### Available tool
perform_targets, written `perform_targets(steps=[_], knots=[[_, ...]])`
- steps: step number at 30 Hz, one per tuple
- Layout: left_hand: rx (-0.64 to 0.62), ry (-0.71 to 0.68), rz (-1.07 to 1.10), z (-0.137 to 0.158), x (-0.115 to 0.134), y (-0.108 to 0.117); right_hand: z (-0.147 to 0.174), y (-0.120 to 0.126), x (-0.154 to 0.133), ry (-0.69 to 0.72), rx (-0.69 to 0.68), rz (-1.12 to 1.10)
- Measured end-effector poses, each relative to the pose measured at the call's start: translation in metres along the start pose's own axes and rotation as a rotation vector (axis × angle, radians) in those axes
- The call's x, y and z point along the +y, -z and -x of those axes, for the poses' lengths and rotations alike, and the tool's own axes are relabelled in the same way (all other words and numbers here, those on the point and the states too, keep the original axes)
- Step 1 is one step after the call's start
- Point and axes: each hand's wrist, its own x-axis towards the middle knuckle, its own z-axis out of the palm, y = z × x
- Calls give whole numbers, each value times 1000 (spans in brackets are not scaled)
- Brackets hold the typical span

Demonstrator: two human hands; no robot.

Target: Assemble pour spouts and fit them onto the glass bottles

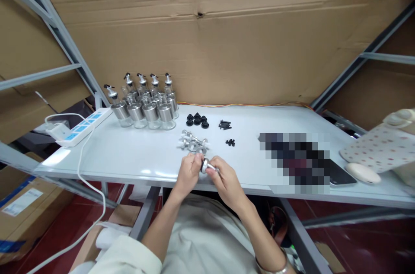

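Note:
Near the front edge of the table, both my hands are closed on one pour spout (206, 164) with a silver collar and a black stopper. My left hand (189, 172) pinches its black end, while my right hand (228, 181) grips the slim metal end. Just beyond my fingers lies a pile of silver spout parts (192, 144). Behind that pile sit several black rubber stoppers (197, 120). To their right are thin black pieces (225, 125) and a cluster of tiny black caps (230, 142).
Glass bottles with steel sleeves (151, 114) stand at the back left, some topped with spouts. A power strip (84, 127) and white cable (81, 161) lie left. On the right are a pixelated area, a dark flat device (340, 174), a pale oval object (363, 173) and a dotted container (372, 148).

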Motion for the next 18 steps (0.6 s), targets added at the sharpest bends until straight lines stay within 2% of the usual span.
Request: perform_targets(steps=[5,9,11,15,18], knots=[[0,92,51,-4,-5,5,-3,7,2,140,-71,225],[-53,166,160,-4,-8,3,-3,12,7,301,-7,460],[-59,191,221,-4,-10,2,-3,14,10,331,36,525],[-73,200,323,-4,-14,1,-4,15,14,263,25,462],[-107,184,349,-5,-15,1,-7,18,13,136,-30,328]])
